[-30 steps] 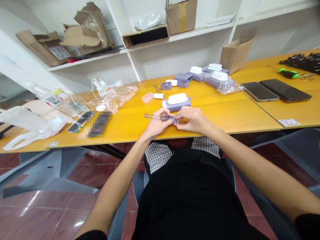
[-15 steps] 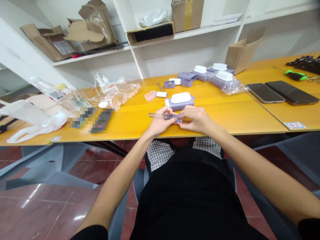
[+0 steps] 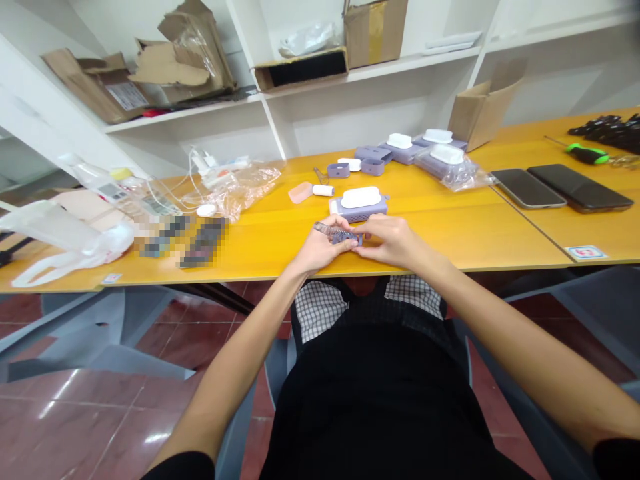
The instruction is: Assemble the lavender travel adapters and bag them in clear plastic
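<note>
In the head view my left hand (image 3: 320,247) is closed around a small purple plastic part (image 3: 343,236) just above the table's front edge. A thin metal coil spring (image 3: 326,229) runs along this part and sticks out leftward over my left fingers. My right hand (image 3: 393,240) meets it from the right, thumb and fingers pinched at the part's right end; their tips partly hide it. Just beyond both hands sits a purple box-shaped device (image 3: 361,212) with a white oval top (image 3: 361,197).
Behind lie small purple rings (image 3: 339,171), a white cylinder (image 3: 323,191) and a pinkish flat pad (image 3: 301,193). More purple devices (image 3: 400,148) stand farther back, one in plastic. Phones (image 3: 529,187) and a green-black screwdriver (image 3: 587,154) are right; plastic bags (image 3: 250,187) and bottles left.
The spring now reaches less far left, and its brownish left end has drawn in toward my left hand. Both hands have stayed almost in place.
</note>
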The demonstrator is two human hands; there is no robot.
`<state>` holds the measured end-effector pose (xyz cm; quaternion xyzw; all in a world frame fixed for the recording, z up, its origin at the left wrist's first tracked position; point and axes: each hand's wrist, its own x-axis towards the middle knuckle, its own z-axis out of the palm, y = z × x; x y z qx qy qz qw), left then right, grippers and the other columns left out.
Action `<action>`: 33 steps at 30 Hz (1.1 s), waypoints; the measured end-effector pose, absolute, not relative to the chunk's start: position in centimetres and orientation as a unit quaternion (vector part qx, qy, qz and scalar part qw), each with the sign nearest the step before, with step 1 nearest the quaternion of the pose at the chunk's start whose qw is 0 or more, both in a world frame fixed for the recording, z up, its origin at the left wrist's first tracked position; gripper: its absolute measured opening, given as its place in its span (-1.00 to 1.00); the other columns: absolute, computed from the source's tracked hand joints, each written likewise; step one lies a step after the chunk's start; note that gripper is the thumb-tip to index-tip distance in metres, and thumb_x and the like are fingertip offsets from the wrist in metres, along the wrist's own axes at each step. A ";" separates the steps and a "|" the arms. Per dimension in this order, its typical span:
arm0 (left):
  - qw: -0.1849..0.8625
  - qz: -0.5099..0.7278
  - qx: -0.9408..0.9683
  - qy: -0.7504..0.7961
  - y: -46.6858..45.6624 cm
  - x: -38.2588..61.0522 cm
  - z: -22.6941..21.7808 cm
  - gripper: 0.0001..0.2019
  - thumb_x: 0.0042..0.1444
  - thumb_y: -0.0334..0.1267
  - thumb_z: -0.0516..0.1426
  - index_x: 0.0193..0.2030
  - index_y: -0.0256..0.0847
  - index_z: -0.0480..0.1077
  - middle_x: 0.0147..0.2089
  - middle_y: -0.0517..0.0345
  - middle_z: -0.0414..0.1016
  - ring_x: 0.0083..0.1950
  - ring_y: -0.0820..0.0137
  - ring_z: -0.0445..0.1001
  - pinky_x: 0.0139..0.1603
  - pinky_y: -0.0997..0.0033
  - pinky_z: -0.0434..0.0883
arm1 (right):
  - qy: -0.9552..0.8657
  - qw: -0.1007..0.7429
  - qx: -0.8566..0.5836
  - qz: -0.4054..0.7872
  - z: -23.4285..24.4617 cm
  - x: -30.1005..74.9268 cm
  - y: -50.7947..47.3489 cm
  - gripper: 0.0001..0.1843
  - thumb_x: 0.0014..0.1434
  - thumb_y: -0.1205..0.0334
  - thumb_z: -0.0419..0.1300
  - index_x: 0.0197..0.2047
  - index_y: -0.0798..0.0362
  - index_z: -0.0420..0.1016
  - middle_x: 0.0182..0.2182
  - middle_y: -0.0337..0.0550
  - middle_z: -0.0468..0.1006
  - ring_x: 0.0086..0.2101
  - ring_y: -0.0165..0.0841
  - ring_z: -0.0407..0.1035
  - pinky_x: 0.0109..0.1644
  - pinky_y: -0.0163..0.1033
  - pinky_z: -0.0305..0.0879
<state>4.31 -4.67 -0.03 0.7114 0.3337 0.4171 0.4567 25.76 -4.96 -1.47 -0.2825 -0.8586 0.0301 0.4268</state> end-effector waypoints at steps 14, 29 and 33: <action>0.464 0.417 0.708 0.332 -4.5 4.4 -0.2 -0.68 0.05 -0.18 0.40 -0.13 -0.16 0.41 -0.10 0.09 0.56 -0.03 0.27 0.56 0.09 0.16 0.48 | -0.839 0.420 -0.337 0.076 -1.2 25.6 -5.0 -0.65 0.16 0.21 0.37 0.04 -0.07 0.69 -0.31 -0.16 0.66 -0.33 -0.28 0.51 -0.17 -0.14 0.44; 0.420 0.484 0.673 0.369 -4.5 4.9 -0.5 -0.72 0.06 -0.24 0.35 -0.12 -0.24 0.45 0.00 -0.06 0.61 0.09 0.22 0.57 0.25 0.07 0.47 | -0.818 0.451 -0.348 0.083 -1.3 25.7 -4.6 -0.92 0.15 0.16 0.38 -0.29 -0.04 0.66 -0.39 -0.18 0.68 -0.36 -0.26 0.53 -0.18 -0.11 0.43; 0.433 0.493 0.655 0.375 -4.4 4.9 -0.5 -0.66 0.05 -0.24 0.37 -0.07 -0.22 0.41 0.00 -0.08 0.62 0.09 0.20 0.59 0.20 0.07 0.51 | -0.817 0.448 -0.354 0.088 -1.3 25.7 -4.5 -0.92 0.16 0.16 0.37 -0.30 -0.03 0.65 -0.37 -0.17 0.70 -0.36 -0.25 0.54 -0.17 -0.10 0.42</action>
